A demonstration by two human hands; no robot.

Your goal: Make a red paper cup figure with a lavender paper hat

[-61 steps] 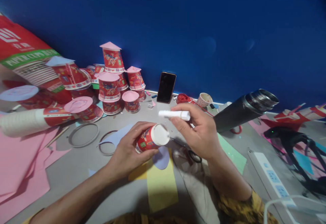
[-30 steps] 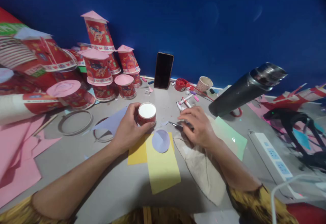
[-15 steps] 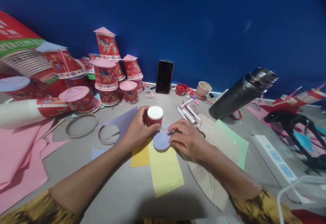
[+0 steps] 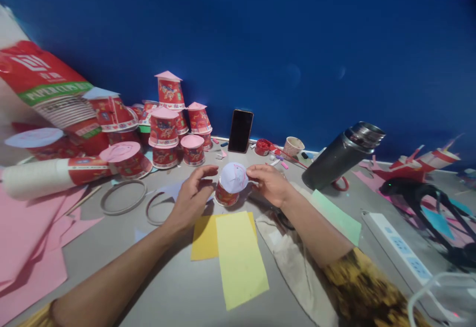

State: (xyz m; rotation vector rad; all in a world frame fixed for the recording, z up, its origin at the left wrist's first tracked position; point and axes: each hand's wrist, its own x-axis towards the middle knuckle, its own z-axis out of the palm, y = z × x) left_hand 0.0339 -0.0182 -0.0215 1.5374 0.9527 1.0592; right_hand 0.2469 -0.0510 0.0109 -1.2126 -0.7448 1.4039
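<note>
A small red paper cup stands upside down in front of me. A pale lavender paper disc with pink marks lies over its top, tilted a little. My right hand pinches the disc's right edge between thumb and fingers. To the left of the cup, my left hand is curved with thumb and fingers apart, holding nothing. A yellow paper sheet and an orange-yellow sheet lie just nearer to me.
Red paper cups with pink paper tops are stacked at the back left. A phone leans against the blue wall. A dark flask, a power strip and a cloth are on the right. Tape rings lie left.
The lavender disc went from the table beside the cup onto the cup's top, with my right hand at its edge. My left hand let go of the cup. The view tilted up.
</note>
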